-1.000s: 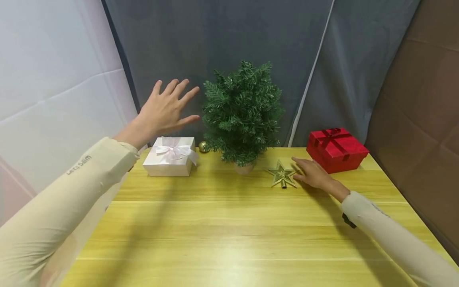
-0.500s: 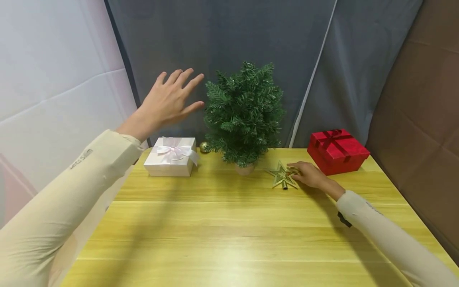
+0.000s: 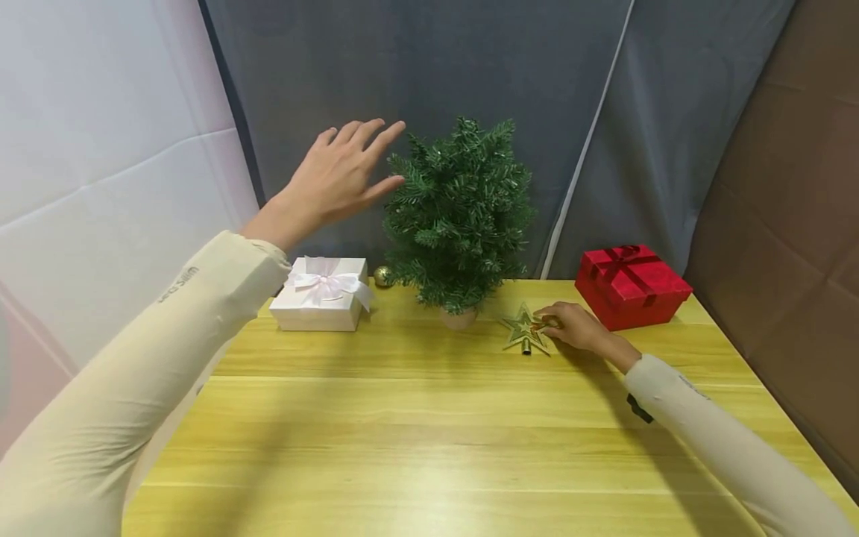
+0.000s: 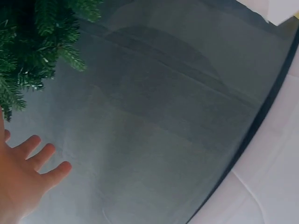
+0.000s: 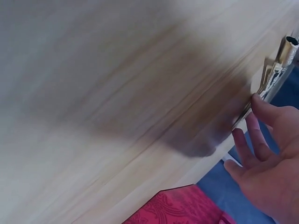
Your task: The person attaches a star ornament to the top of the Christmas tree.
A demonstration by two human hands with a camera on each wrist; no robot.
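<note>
A gold star tree topper with a short tube at its base is just right of the small artificial Christmas tree. My right hand pinches one of the star's points. In the right wrist view the thumb lies on the star, with the fingers on its other side. Raised beside the tree's upper left is my left hand, its fingers spread and straight. It holds nothing, and its thumb tip overlaps the branches' edge in the head view.
On the wooden table, a white gift box with a pale ribbon stands at the back left. A gold ball ornament lies between it and the tree. The red gift box stands behind my right hand. A grey curtain hangs behind.
My right hand has moved left onto the star and taken hold of its right point; the star has shifted slightly left. My left hand has risen and moved right, closer to the tree.
</note>
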